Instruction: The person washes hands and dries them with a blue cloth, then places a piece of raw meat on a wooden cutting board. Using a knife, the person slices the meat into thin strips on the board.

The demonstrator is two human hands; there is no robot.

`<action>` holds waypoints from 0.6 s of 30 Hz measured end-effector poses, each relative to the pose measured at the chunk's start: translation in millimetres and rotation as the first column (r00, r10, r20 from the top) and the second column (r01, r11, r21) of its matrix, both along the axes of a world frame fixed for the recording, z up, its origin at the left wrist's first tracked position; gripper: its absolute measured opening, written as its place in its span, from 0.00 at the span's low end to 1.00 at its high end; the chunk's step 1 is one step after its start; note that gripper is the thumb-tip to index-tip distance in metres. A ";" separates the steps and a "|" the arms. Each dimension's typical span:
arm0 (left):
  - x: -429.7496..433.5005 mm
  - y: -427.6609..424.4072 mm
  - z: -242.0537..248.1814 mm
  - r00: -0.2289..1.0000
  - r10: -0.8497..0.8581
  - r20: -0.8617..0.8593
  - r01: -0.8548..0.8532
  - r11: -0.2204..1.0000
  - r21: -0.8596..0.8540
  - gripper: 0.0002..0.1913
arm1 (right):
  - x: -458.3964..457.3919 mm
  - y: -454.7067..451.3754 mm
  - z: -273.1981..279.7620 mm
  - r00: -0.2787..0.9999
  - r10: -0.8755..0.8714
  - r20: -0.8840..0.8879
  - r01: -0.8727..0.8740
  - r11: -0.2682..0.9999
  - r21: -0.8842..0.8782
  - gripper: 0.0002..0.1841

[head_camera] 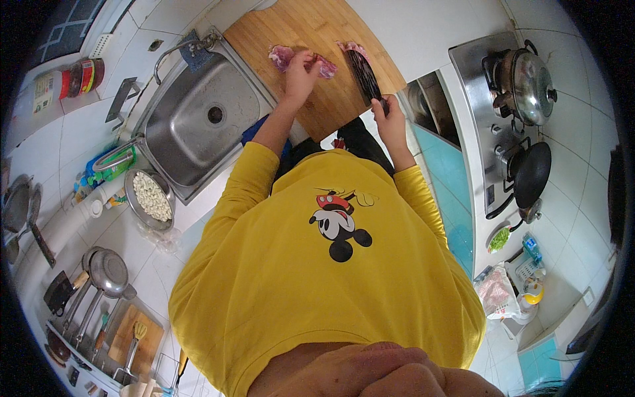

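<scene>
A piece of raw red meat [326, 68] lies on the wooden cutting board [317, 111]. My left hand [301, 74] is over its middle, fingers and thumb bent onto it, so part of the meat is hidden. To the right, my right hand [389, 111] grips the handle of a kitchen knife [364, 74] with a dark, patterned blade. The blade points away from me, apart from the large piece. Beside the blade's far end lies some thinner, pale-edged meat [356, 48], partly covered by the knife.
A steel sink [203, 129] adjoins the board's left side, with a faucet [171, 52] behind. A bowl of pale, chopped food [151, 198] stands near the sink. On the right, a gas stove [476, 99] bears a lidded pot [528, 89] and a black wok [533, 173].
</scene>
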State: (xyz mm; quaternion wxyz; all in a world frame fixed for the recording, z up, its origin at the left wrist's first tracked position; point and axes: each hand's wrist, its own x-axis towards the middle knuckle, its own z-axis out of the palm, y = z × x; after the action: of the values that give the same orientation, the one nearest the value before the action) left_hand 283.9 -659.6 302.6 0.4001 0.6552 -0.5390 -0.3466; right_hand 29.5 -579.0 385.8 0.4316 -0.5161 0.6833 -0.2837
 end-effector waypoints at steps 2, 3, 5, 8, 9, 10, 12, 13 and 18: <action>-10.5 1.0 8.8 0.989 -0.010 0.147 0.016 0.999 -0.037 0.27 | 0.4 -0.3 0.7 1.000 0.003 -0.006 -0.003 1.000 -0.018 0.18; -16.4 0.1 12.5 0.972 -0.009 0.234 0.027 0.997 -0.073 0.28 | 0.6 -0.5 1.3 1.000 0.000 -0.003 0.000 1.000 -0.017 0.17; -22.4 -2.2 18.6 0.945 -0.029 0.326 0.045 0.998 -0.044 0.31 | 1.2 -0.7 2.6 1.000 -0.001 -0.015 0.001 1.000 -0.017 0.18; -25.9 -6.8 24.0 0.932 -0.107 0.348 0.079 0.993 0.093 0.32 | 1.6 -0.7 4.6 1.000 -0.012 -0.007 0.012 1.000 -0.020 0.18; -26.0 -7.0 24.6 0.923 -0.136 0.359 0.105 0.989 0.105 0.31 | 1.5 -0.6 4.9 1.000 -0.020 0.004 0.020 1.000 -0.013 0.18; -25.8 -7.0 24.2 0.916 -0.169 0.365 0.133 0.984 0.121 0.31 | 1.1 -0.1 5.1 1.000 -0.024 0.008 0.024 1.000 -0.019 0.18; -25.5 -1.8 20.9 0.955 -0.225 0.192 0.210 0.973 0.096 0.32 | -0.1 0.6 4.5 0.999 -0.034 0.035 0.034 0.999 -0.023 0.18; -25.6 0.3 17.8 0.962 -0.255 0.099 0.252 0.967 0.040 0.32 | -0.5 0.5 3.5 0.999 -0.046 0.026 0.046 0.999 -0.017 0.18; -28.0 11.4 -1.9 0.946 -0.251 -0.207 0.249 0.968 -0.037 0.29 | -5.0 0.3 -1.7 0.998 -0.054 -0.023 0.054 0.998 -0.013 0.18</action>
State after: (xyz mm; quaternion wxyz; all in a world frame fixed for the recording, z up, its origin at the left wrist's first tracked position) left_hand 256.0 -648.2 300.7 0.4112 0.5392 -0.5741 -0.4589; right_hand 24.4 -578.8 384.1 0.4127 -0.5034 0.7002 -0.2934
